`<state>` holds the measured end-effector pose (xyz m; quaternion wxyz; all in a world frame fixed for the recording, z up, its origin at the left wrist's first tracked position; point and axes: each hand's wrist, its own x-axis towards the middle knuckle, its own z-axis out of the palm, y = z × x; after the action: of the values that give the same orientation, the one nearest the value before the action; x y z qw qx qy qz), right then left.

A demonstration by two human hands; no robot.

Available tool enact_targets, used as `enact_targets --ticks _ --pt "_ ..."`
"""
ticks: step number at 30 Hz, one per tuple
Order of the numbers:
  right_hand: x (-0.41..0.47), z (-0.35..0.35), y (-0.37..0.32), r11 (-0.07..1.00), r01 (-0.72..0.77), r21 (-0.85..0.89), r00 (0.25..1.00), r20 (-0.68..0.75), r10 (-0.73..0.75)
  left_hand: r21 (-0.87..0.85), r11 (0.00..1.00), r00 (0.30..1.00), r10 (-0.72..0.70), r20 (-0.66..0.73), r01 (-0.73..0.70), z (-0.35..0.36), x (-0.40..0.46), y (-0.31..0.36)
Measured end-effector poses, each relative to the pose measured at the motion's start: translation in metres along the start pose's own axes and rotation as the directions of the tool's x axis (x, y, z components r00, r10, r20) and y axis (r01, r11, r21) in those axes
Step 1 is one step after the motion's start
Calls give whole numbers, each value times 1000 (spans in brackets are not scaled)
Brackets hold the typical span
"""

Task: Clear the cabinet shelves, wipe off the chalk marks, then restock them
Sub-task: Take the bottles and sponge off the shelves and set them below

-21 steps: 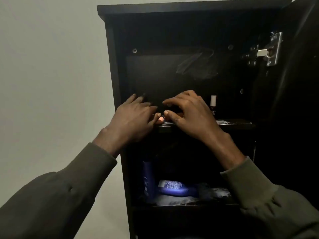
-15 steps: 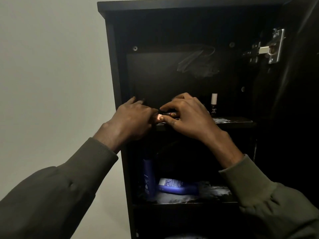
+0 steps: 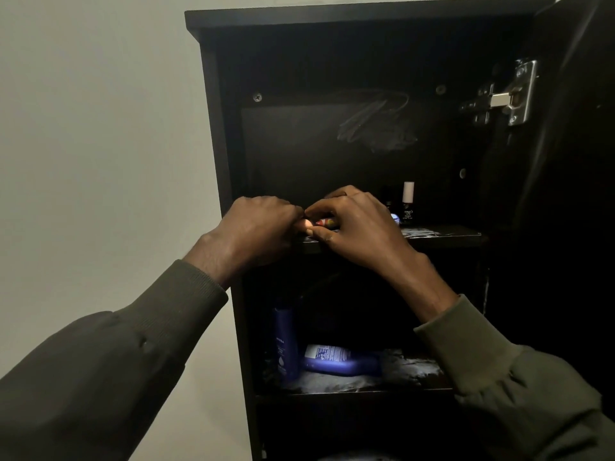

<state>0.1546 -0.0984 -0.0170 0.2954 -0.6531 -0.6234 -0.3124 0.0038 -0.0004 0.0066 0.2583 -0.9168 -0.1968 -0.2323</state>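
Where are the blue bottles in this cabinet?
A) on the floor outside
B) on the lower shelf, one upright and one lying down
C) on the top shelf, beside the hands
B: on the lower shelf an upright bottle stands left of a lying bottle.

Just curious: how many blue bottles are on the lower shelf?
2: a tall dark-blue bottle upright at left, a blue bottle lying beside it. Darkness may hide more.

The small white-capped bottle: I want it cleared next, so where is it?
In the head view, the small white-capped bottle stands upright on the upper shelf, right of centre, just right of the right hand.
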Motion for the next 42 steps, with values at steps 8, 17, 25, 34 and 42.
enact_targets --ticks 8,17,25,34,42 --pt "2 6 1 999 -35 19 998 -59 36 39 998 995 53 -86 -50 9 1 -6" --pt "3 7 5 995 -37 89 998 -50 42 -33 998 984 47 -171 -53 11 3 -10" --pt "13 -5 22 986 -165 8 981 108 163 -97 995 971 -57 -231 35 6 7 -14" --pt "24 -8 28 975 -211 -68 934 281 222 -290 955 932 -163 -322 67 -11 6 -17" --pt "28 -9 20 975 -185 -120 910 354 216 -368 928 909 -196 -369 51 -21 4 -16"
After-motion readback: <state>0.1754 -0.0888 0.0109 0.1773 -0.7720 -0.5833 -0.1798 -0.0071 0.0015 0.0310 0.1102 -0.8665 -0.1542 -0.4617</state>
